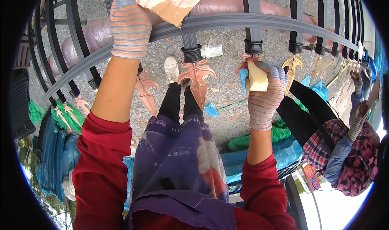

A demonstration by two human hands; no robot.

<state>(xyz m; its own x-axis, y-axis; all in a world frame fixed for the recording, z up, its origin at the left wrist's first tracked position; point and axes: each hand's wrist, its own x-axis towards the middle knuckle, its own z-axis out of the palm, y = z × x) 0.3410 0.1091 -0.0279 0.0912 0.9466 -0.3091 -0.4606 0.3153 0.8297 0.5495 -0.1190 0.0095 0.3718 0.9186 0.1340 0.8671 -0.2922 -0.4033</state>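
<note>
My right hand (pixel 270 93), in a grey and orange striped glove, grips a pale yellow sponge (pixel 258 77). The sponge is against a copper-coloured spearhead finial (pixel 240 68) on a dark fence bar, covering much of it. At the top edge my left hand (pixel 129 25), gloved alike, holds a piece of cardboard (pixel 168 12) with a pinkish, crumpled sheet on it. Its fingertips run out of view. Between my arms hang two more copper-coloured finials, one in the middle (pixel 197 81) and one beside my left forearm (pixel 145 90).
A curved grey fence rail (pixel 227 20) crosses in front, with upright bars. Behind it lies a long plastic-wrapped roll (pixel 221 5). Gold finials (pixel 292 66) continue rightward. A co-worker in a plaid top (pixel 330 136) is at the right. Blue and green sheeting (pixel 279 149) lies nearby.
</note>
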